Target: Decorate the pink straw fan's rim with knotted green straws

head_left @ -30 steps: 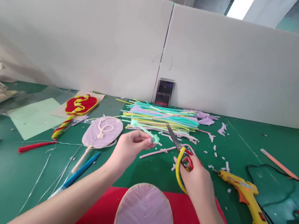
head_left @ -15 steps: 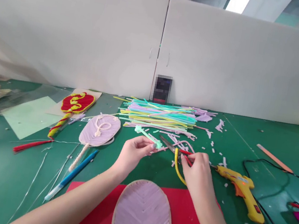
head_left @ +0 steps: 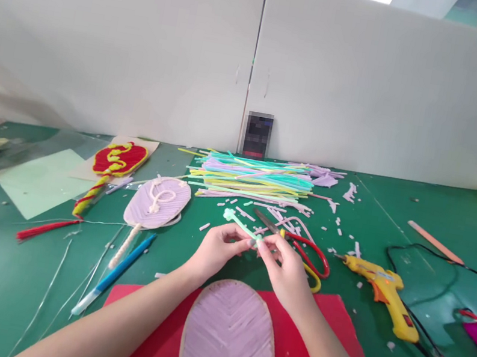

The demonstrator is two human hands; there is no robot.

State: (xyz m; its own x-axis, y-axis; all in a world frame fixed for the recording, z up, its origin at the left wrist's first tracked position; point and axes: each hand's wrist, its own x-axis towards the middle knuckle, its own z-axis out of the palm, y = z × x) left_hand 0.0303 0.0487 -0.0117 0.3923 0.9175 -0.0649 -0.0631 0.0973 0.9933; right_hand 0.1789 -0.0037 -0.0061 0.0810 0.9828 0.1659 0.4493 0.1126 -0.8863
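A mint-green pipe cleaner (head_left: 240, 223) with a curled knob at its far end is pinched between my left hand (head_left: 218, 251) and my right hand (head_left: 288, 267). Both sets of fingertips meet at its near end, where a second small curl is partly covered. Just behind my right hand, scissors (head_left: 312, 250) with red and yellow handles lie on the table, their blades pointing left. Below my hands is an oval panel (head_left: 232, 342) covered in lilac strips, resting on a red sheet (head_left: 319, 350).
A bundle of pastel pipe cleaners (head_left: 257, 178) lies at the back, with cut scraps around it. A yellow glue gun (head_left: 385, 288) and its cord are right. Leftward are a lilac fan (head_left: 156, 204), a red-and-yellow fan (head_left: 120, 160) and a blue pen (head_left: 117, 271).
My right hand has let go of the scissors, now lying on the table, and has moved left to pinch the pipe cleaner. My left hand still holds it. The view has tilted slightly downward.
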